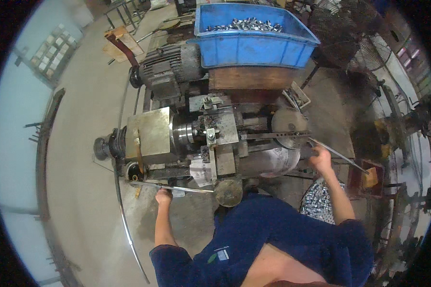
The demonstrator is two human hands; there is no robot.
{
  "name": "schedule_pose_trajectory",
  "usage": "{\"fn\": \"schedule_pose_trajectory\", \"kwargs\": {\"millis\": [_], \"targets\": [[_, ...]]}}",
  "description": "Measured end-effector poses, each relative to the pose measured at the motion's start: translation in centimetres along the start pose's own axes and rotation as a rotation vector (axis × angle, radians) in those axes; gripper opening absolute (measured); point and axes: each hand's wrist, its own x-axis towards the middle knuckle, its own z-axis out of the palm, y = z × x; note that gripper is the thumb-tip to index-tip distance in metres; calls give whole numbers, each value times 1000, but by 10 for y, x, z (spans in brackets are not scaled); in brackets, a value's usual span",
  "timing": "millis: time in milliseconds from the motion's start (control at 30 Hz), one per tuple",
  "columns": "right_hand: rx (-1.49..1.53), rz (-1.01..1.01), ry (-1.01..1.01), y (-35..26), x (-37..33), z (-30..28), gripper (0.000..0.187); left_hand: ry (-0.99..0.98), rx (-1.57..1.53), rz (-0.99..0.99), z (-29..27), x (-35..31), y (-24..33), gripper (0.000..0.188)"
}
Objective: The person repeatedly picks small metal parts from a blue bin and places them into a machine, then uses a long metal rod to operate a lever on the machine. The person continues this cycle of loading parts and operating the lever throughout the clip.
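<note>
A small lathe-like machine stands in front of me, with a boxy headstock [151, 134], a shiny round chuck [183, 133] and a tool slide [220, 126]. At its near left side, my left hand [163, 195] is closed at a thin metal rod [191, 189]; the fingertips are partly hidden. On the right, my right hand [322, 161] is closed at a long metal lever [340, 156] beside a round disc [288, 125]. A dark perforated bar [273, 136] runs from the slide to that disc. Any workpiece in the chuck is too small to make out.
Behind the machine, a blue crate [258, 50] of small metal parts rests on a wooden box [249, 79], beside a motor [170, 64]. A basket of shiny parts [318, 201] stands under my right arm. A fan [342, 28] is at the far right; a long rod [127, 229] slants down at left.
</note>
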Motion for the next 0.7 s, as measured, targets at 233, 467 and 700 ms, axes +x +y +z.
{"fn": "schedule_pose_trajectory", "kwargs": {"millis": [233,467,700], "targets": [[-387,554,-329,152,25,-6,37,102,-888,-45,-53,-43,-34,27],[-505,526,-156,146,22,8,26,96,-1411,-292,-100,-64,-12,40],[-452,507,-27,132,-33,29,23,123,-1563,-448,-102,-52,48,51]]}}
